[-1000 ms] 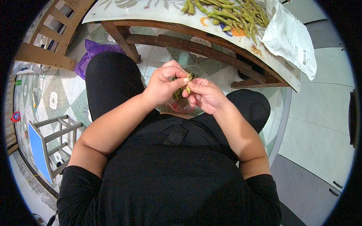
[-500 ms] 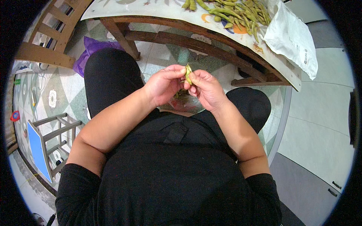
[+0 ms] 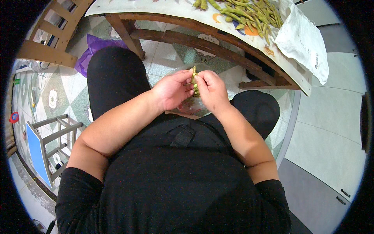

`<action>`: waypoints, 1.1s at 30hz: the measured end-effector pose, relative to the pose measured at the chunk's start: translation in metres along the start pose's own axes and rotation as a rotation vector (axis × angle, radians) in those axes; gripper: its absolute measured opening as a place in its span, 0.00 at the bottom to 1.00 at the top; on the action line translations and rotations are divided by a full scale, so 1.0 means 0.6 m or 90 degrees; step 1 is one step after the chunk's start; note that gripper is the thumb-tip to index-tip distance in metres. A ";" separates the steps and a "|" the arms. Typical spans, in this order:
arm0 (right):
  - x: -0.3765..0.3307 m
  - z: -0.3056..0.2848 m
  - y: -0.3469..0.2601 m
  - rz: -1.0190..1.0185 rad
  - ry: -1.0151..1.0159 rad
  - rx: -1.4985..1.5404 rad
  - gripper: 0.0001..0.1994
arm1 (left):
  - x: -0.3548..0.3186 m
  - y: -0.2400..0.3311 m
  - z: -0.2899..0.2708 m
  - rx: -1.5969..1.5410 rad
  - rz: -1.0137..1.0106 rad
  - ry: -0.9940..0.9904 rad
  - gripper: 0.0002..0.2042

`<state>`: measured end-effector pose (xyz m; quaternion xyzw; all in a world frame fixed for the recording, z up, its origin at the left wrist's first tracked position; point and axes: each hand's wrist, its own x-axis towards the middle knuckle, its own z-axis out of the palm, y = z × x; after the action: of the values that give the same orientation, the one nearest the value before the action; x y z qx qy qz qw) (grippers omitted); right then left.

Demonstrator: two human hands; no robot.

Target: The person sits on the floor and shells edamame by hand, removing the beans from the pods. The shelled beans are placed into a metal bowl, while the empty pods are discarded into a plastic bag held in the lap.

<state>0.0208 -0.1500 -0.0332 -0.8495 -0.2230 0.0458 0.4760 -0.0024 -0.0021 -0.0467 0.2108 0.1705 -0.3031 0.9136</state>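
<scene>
The green pod (image 3: 194, 71) stands upright between 2 closed grips, the left hand (image 3: 173, 89) and right hand (image 3: 212, 93) both pinching it at the fingertips, while dark print (image 3: 316, 61) too small to read marks a white bag (image 3: 302, 39) on the worktop (image 3: 163, 7).

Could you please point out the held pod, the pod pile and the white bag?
Held pod (image 3: 194, 71), head view: upper part.
Pod pile (image 3: 254, 15), head view: middle.
White bag (image 3: 304, 39), head view: broad middle.

- We see a tiled floor (image 3: 156, 58), pale and green
- We find a blue-topped stool (image 3: 37, 152) at left, below a slatted wooden frame (image 3: 46, 54)
- On our right we have grey panels (image 3: 331, 105) with small black handles (image 3: 345, 193)
</scene>
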 end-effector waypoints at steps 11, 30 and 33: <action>0.001 0.018 0.018 0.192 -0.007 0.278 0.05 | 0.009 -0.007 0.002 0.033 0.071 0.089 0.06; 0.054 -0.005 0.033 0.042 -0.060 0.018 0.06 | 0.036 0.049 0.010 0.299 0.112 0.121 0.10; 0.065 -0.027 0.006 -0.080 -0.099 -0.135 0.07 | 0.046 0.068 0.005 0.360 0.116 0.128 0.09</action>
<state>0.0618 -0.1480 -0.0220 -0.8732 -0.3154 0.0576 0.3670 0.0448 0.0127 -0.0448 0.5000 0.1493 -0.2330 0.8206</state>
